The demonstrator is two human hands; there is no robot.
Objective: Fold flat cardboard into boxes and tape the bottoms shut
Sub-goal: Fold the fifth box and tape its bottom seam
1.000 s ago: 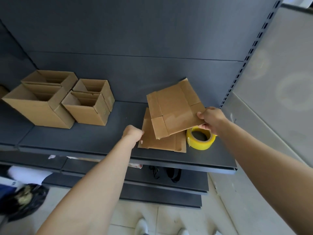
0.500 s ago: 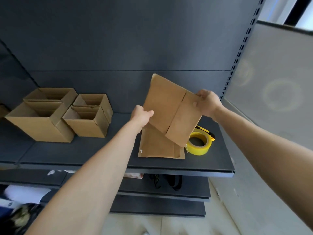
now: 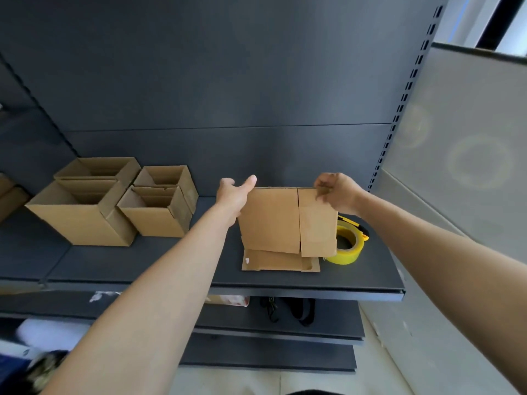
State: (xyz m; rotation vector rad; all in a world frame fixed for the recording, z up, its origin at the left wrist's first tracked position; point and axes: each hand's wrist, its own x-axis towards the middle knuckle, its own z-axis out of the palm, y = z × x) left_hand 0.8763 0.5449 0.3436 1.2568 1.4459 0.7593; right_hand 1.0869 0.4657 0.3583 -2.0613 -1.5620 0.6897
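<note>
Since the earlier frames: flat cardboard blank (image 3: 288, 220) lifted off the stack, turned from a tilt to upright, now square to my view; both hands raised with it to its top edge.

Item 1, blank in hand. Held above the shelf (image 3: 171, 269), in front of the remaining flat stack (image 3: 279, 262); whether its bottom edge touches the stack, I cannot tell. Plain brown corrugated, still collapsed, two panels showing, wide one on the left and narrow one on the right, split by a vertical line top to bottom. Long axis roughly vertical.

Item 2, left hand (image 3: 232, 195). At the top-left corner, thumb up, fingers behind the panel, gripping that edge.

Item 3, right hand (image 3: 335, 192). At the top-right corner, fingers curled and pinching the narrow panel's upper edge.

Item 4, governing relation. Blank lies between my hands, each equally near its own corner. My judgement: squaring it open means pushing those two vertical edges toward each other, so the vertical fold is the hinge to watch.

Item 5, tape roll (image 3: 346, 246). Yellow, on the shelf just right of the blank, partly hidden behind it, nearer my right hand.

Item 6, finished boxes (image 3: 114, 206). Four, open tops up, well to the left.
</note>
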